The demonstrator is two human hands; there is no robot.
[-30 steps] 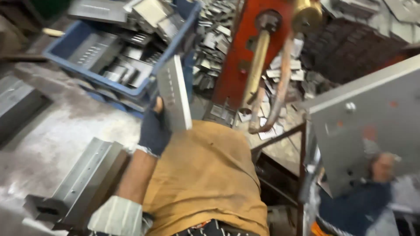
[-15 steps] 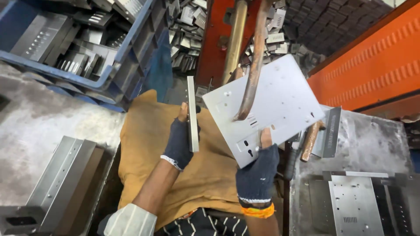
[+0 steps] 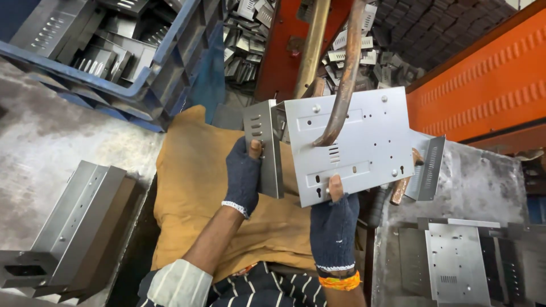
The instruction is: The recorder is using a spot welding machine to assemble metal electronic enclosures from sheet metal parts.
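We note that our left hand (image 3: 243, 177), in a dark fingerless glove, is closed on a narrow slotted metal bracket (image 3: 264, 146), thumb pressed against its face, the piece held upright above the tan cloth (image 3: 193, 187) over our lap. Our right hand (image 3: 334, 224), gloved alike, pinches the lower edge of a large perforated metal panel (image 3: 364, 142), thumb on its face, the panel tilted slightly and held just beside the bracket; the two pieces meet or overlap at the panel's left edge. A rusty curved rod (image 3: 344, 79) hangs in front of the panel, and a brass-coloured rod (image 3: 310, 45) stands behind it. At the left edge of the workbench (image 3: 45, 142) lies a stack of grey channel sections (image 3: 74, 227). At its far left corner sits a blue crate (image 3: 142, 85) holding more metal parts. By the right edge, flat punched plates (image 3: 455, 261) lie on a steel surface.
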